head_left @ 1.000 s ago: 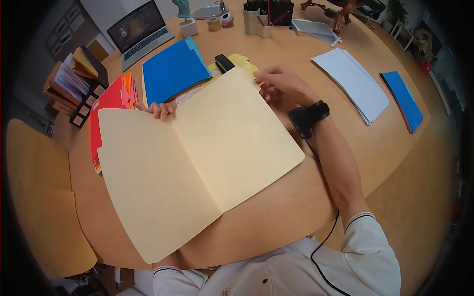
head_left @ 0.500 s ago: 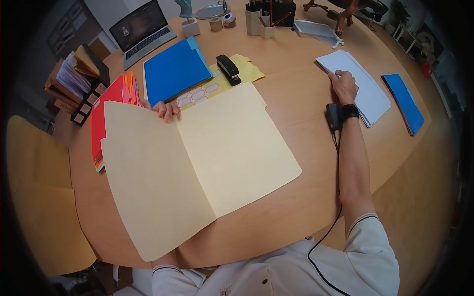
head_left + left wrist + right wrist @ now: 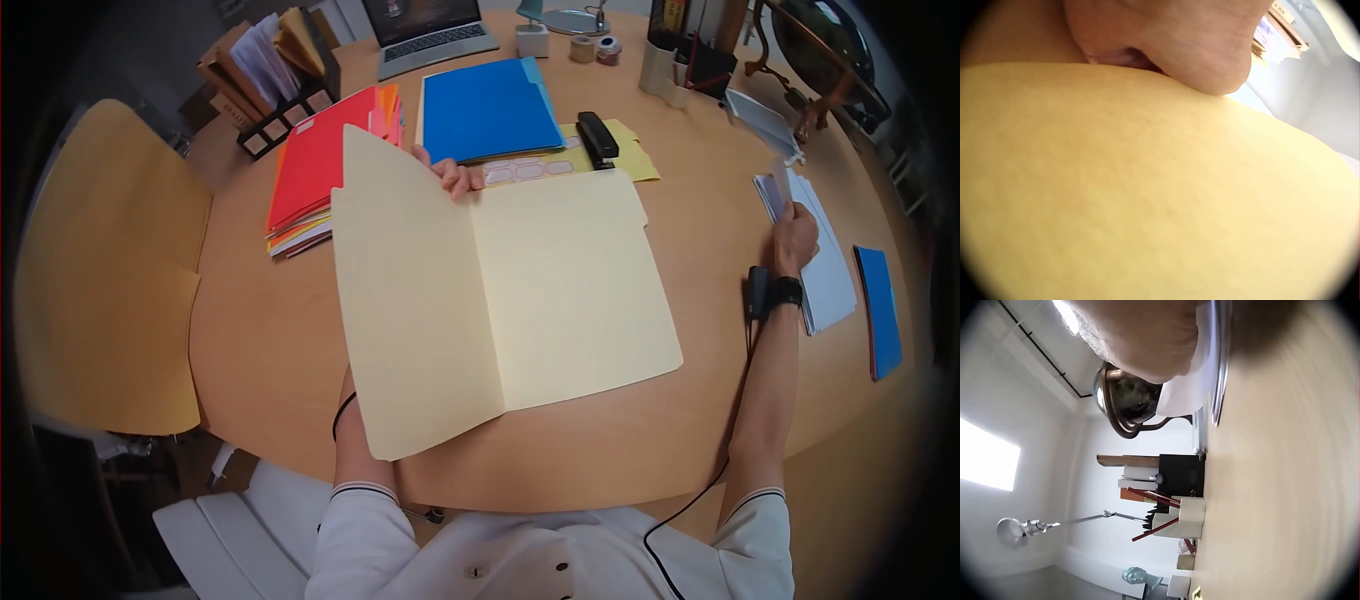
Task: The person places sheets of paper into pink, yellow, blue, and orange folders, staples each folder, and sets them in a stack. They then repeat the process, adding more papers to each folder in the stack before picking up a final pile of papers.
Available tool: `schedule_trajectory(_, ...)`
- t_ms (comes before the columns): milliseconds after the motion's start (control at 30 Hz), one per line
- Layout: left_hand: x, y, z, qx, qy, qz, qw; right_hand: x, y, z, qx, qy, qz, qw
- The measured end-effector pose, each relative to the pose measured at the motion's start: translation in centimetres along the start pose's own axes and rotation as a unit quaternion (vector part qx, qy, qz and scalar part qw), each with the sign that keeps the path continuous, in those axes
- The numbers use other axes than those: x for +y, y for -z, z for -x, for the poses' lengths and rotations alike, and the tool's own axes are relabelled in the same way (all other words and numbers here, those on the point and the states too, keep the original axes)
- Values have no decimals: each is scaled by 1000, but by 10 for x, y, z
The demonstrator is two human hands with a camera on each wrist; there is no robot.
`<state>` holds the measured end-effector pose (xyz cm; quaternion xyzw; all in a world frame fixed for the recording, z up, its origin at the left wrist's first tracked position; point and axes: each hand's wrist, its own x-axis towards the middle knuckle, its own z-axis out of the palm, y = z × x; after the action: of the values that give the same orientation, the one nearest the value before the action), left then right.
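Observation:
A cream manila folder (image 3: 580, 290) lies spread at the middle of the desk, its left flap (image 3: 410, 310) raised at a slant. My left hand (image 3: 458, 180) grips that flap at the top near the fold, its fingertips curled over the edge. In the left wrist view the flap (image 3: 1147, 187) covers most of the frame, below part of the hand (image 3: 1191, 44). Over at the right, my right hand (image 3: 796, 240) pinches white paper (image 3: 1182, 397) at the near-left side of a paper stack (image 3: 832, 290). The pinched paper's far end bends up off the stack.
Behind the folder are a black stapler (image 3: 597, 138), yellow sheets (image 3: 640, 160) and a blue folder (image 3: 490, 110). Red folders (image 3: 320, 160) lie at the left. A blue booklet-like item (image 3: 878, 310) sits by the right edge. Pen holders (image 3: 660, 70) and a laptop (image 3: 440, 45) stand farther back.
My right hand has gone from the folder's upper right edge to the paper stack and lifted paper there. My left hand keeps holding the flap. The head view has shifted.

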<state>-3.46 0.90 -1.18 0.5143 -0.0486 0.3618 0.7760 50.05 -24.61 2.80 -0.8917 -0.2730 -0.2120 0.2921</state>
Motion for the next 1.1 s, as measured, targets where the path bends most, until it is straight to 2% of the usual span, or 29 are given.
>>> schedule_trajectory(67,0,-3,2,-10,-2,-3,1000,-12,2,-9,35,22,-44,998)
schedule_trajectory(133,1,-19,1,-17,-54,8,998,-56,29,-2,50,43,-67,996)
schedule_trajectory(167,-5,-17,1,-11,-57,2,998,-75,40,0,66,59,-87,992)
schedule_trajectory(200,-13,-15,2,49,-74,9,996,-83,45,-4,61,63,-93,992)
schedule_trajectory(233,-18,-11,3,109,-93,15,990,-92,48,-10,-18,122,-168,978)
schedule_trajectory(267,-15,-18,4,116,-97,9,988,-102,51,-14,-96,179,-241,949)
schedule_trajectory(300,-12,-31,4,131,-118,-1,984,-117,62,-7,-100,183,-244,947)
schedule_trajectory(333,-12,-38,2,144,-139,-9,980,-139,81,10,-256,146,-461,837)
schedule_trajectory(367,-14,-38,0,146,-142,-11,979,-158,97,26,-391,97,-638,656)
schedule_trajectory(400,-15,-37,0,149,-139,30,979,-171,111,39,-394,99,-639,653)
schedule_trajectory(433,-16,-36,1,151,-137,72,976,-182,123,50,-428,93,-658,612)
schedule_trajectory(500,-17,-32,1,181,-117,51,975,-196,126,63,-472,84,-689,544)
schedule_trajectory(533,-17,-31,1,207,-94,30,973,-203,127,73,-458,76,-685,561)
schedule_trajectory(633,-2,-56,1,210,-79,50,973,-200,92,89,-473,43,-640,604)
schedule_trajectory(667,-6,-57,0,210,-79,51,973,-192,77,90,-501,50,-623,599)
schedule_trajectory(733,-20,-59,-7,199,-188,85,958,-192,65,100,-500,54,-557,661)
schedule_trajectory(767,-17,-51,-4,198,-188,90,958,-193,64,106,-506,63,-519,686)
schedule_trajectory(833,-2,-28,7,175,-5,63,982,-189,50,113,-504,69,-457,730)
schedule_trajectory(867,-5,-30,5,174,-4,64,983,-187,44,120,-503,68,-456,731)
schedule_trajectory(933,-9,-43,0,257,-49,88,961,-187,39,134,-517,-65,-488,700)
schedule_trajectory(1000,-10,-49,-2,286,-52,54,955,-187,38,133,-518,-52,-505,689)
schedule_trajectory(1067,-13,-44,-2,312,-55,20,948,-186,43,128,-558,2,-458,692)
schedule_trajectory(1100,-12,-30,2,248,-47,14,967,-188,46,130,-556,0,-457,694)
